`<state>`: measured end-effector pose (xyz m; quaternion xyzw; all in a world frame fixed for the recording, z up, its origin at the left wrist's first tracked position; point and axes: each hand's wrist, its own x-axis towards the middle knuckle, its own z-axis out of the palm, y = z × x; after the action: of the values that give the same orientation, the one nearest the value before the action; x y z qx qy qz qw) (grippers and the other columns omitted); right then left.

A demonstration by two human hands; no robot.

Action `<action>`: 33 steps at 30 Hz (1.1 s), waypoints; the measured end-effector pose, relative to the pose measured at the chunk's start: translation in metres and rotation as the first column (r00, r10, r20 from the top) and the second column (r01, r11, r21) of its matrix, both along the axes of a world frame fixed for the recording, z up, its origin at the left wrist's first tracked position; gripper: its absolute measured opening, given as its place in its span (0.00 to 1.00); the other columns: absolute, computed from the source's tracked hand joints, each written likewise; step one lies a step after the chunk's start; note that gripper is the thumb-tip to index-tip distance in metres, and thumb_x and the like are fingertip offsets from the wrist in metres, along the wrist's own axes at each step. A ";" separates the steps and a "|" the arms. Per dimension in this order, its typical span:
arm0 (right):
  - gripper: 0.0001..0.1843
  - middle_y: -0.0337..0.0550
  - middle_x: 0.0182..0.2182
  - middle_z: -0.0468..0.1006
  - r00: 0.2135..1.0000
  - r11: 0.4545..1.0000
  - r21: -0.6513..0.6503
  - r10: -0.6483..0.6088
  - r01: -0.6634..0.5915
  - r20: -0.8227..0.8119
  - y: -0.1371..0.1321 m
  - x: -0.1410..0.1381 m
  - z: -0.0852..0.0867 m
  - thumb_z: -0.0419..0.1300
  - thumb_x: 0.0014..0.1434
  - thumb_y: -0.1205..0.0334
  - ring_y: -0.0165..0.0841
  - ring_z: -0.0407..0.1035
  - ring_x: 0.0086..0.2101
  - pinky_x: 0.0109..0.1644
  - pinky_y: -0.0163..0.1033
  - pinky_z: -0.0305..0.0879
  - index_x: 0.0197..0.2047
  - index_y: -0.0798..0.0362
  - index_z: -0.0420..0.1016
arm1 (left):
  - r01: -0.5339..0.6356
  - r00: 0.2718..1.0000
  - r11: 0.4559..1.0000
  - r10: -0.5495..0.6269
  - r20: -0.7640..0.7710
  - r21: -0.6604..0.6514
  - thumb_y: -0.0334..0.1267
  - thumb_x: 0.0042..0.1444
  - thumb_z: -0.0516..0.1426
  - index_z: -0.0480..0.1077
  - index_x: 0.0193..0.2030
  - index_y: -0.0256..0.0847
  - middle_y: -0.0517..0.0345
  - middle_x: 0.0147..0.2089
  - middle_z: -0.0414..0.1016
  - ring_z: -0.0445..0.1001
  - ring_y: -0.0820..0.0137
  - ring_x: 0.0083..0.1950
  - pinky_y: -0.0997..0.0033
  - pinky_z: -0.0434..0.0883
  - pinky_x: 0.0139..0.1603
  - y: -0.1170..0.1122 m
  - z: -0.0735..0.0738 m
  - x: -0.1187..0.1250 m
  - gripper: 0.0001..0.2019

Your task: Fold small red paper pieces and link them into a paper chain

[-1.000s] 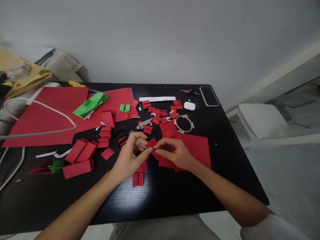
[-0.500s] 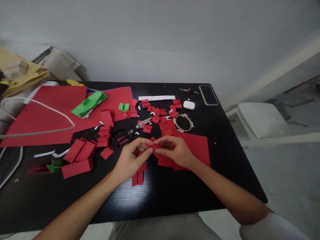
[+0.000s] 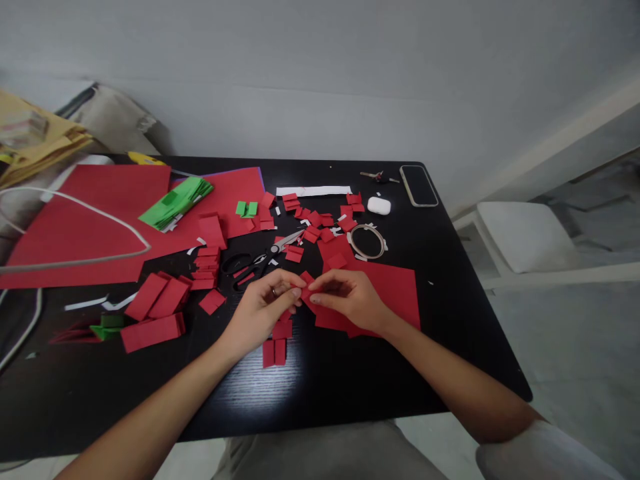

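Observation:
Between my two hands, above the table's middle, is a small piece of red paper [image 3: 307, 294], mostly covered by fingertips. My left hand [image 3: 257, 307] pinches its left side between thumb and forefinger. On the other side, the thumb and fingers of my right hand [image 3: 354, 300] close on it. Folded red paper pieces [image 3: 275, 352] lie just below my left hand. Black-handled scissors [image 3: 274, 249] rest with blades apart beyond that hand. Under and beside my right hand are large red paper sheets [image 3: 395, 293].
Several folded red squares [image 3: 313, 233] and white scraps are scattered beyond my hands, near a round ring [image 3: 367, 241]. A white case [image 3: 379, 206], keys [image 3: 379, 177] and a phone [image 3: 419, 186] lie far right. To the left are green folded strips [image 3: 177, 203] and a white cable [image 3: 100, 260].
My fingers have shifted slightly on the red paper, with my left thumb moving up a little. The whole view has tilted slightly; the things on the table stay put.

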<state>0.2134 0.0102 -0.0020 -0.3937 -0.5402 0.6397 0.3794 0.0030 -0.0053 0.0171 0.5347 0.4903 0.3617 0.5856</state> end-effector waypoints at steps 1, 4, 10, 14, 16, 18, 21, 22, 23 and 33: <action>0.09 0.42 0.38 0.87 1.000 1.000 0.001 -0.003 0.003 0.009 0.000 0.000 -0.001 0.75 0.56 0.60 0.35 0.82 0.39 0.48 0.42 0.79 0.41 0.50 0.86 | -0.001 1.000 1.000 0.001 -0.013 0.022 0.43 0.63 0.62 0.77 0.42 0.39 0.61 0.29 0.75 0.74 0.72 0.30 0.73 0.71 0.33 -0.001 -0.001 0.000 0.09; 0.10 0.42 0.37 0.87 0.999 1.000 0.007 -0.011 0.010 0.030 0.000 0.000 -0.002 0.75 0.55 0.59 0.35 0.81 0.38 0.45 0.41 0.78 0.40 0.50 0.86 | -0.011 0.998 0.994 0.018 -0.064 0.109 0.42 0.63 0.62 0.77 0.42 0.40 0.62 0.29 0.74 0.71 0.73 0.30 0.73 0.70 0.33 -0.003 -0.003 0.001 0.08; 0.07 0.42 0.36 0.86 0.998 0.999 0.041 -0.002 -0.001 0.061 0.001 0.000 -0.001 0.73 0.59 0.57 0.35 0.80 0.38 0.47 0.42 0.77 0.39 0.50 0.85 | 0.014 0.986 0.959 0.035 -0.164 0.284 0.38 0.65 0.60 0.76 0.43 0.41 0.58 0.37 0.79 0.75 0.71 0.36 0.70 0.73 0.41 -0.006 -0.011 0.001 0.05; 0.12 0.39 0.35 0.83 0.998 1.000 0.022 -0.014 0.013 0.069 0.002 -0.001 -0.001 0.74 0.57 0.56 0.33 0.78 0.36 0.44 0.40 0.75 0.39 0.51 0.78 | 0.050 0.980 0.955 0.010 -0.200 0.293 0.39 0.64 0.61 0.76 0.42 0.41 0.56 0.38 0.78 0.75 0.70 0.36 0.70 0.74 0.40 -0.006 -0.013 0.000 0.05; 0.16 0.37 0.33 0.81 0.997 1.000 -0.006 -0.014 0.014 0.073 0.002 0.000 -0.002 0.74 0.55 0.57 0.33 0.78 0.34 0.43 0.40 0.75 0.41 0.50 0.74 | 0.081 0.975 0.954 -0.015 -0.223 0.290 0.38 0.63 0.61 0.75 0.39 0.41 0.58 0.36 0.77 0.74 0.70 0.35 0.71 0.73 0.38 -0.005 -0.012 0.000 0.04; 0.19 0.36 0.31 0.81 0.997 0.999 -0.031 -0.009 0.012 0.083 0.004 0.000 -0.001 0.75 0.54 0.58 0.33 0.78 0.33 0.42 0.40 0.74 0.43 0.49 0.71 | 0.117 0.966 0.952 -0.044 -0.253 0.282 0.36 0.63 0.60 0.73 0.37 0.41 0.60 0.34 0.75 0.72 0.72 0.33 0.73 0.71 0.36 -0.004 -0.012 -0.001 0.04; 0.16 0.38 0.32 0.82 0.993 0.999 -0.035 -0.008 0.012 0.116 0.005 0.000 -0.001 0.73 0.56 0.59 0.34 0.79 0.35 0.42 0.40 0.73 0.43 0.50 0.71 | 0.184 0.947 0.944 -0.095 -0.308 0.273 0.33 0.63 0.59 0.72 0.36 0.41 0.61 0.34 0.75 0.72 0.72 0.34 0.73 0.69 0.36 -0.004 -0.010 -0.002 0.04; 0.15 0.39 0.33 0.82 0.992 0.999 -0.031 -0.008 0.012 0.126 0.005 0.000 -0.001 0.72 0.57 0.58 0.35 0.79 0.35 0.43 0.41 0.73 0.42 0.50 0.72 | 0.211 0.939 0.938 -0.116 -0.325 0.275 0.32 0.63 0.58 0.72 0.36 0.41 0.60 0.35 0.76 0.73 0.71 0.35 0.73 0.69 0.37 -0.004 -0.010 -0.002 0.04; 0.13 0.40 0.34 0.82 0.992 1.000 -0.026 -0.009 0.013 0.128 0.005 -0.001 -0.001 0.71 0.58 0.58 0.35 0.79 0.36 0.43 0.41 0.74 0.42 0.51 0.73 | 0.236 0.932 0.932 -0.136 -0.337 0.276 0.32 0.63 0.57 0.74 0.37 0.41 0.59 0.36 0.77 0.74 0.70 0.36 0.72 0.69 0.38 -0.004 -0.010 -0.002 0.05; 0.02 0.41 0.34 0.82 0.928 0.948 0.313 -0.070 -0.052 0.366 0.002 0.000 -0.009 0.67 0.62 0.65 0.35 0.76 0.35 0.43 0.41 0.73 0.39 0.50 0.79 | 0.293 0.884 0.936 -0.189 -0.427 0.193 0.40 0.67 0.57 0.78 0.45 0.43 0.67 0.24 0.69 0.65 0.75 0.24 0.76 0.62 0.26 0.002 -0.005 -0.012 0.08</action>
<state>0.2132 0.0124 -0.0107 -0.4443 -0.6960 0.4565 0.3313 -0.0094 -0.0033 0.0120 0.7245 0.4792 0.2271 0.4403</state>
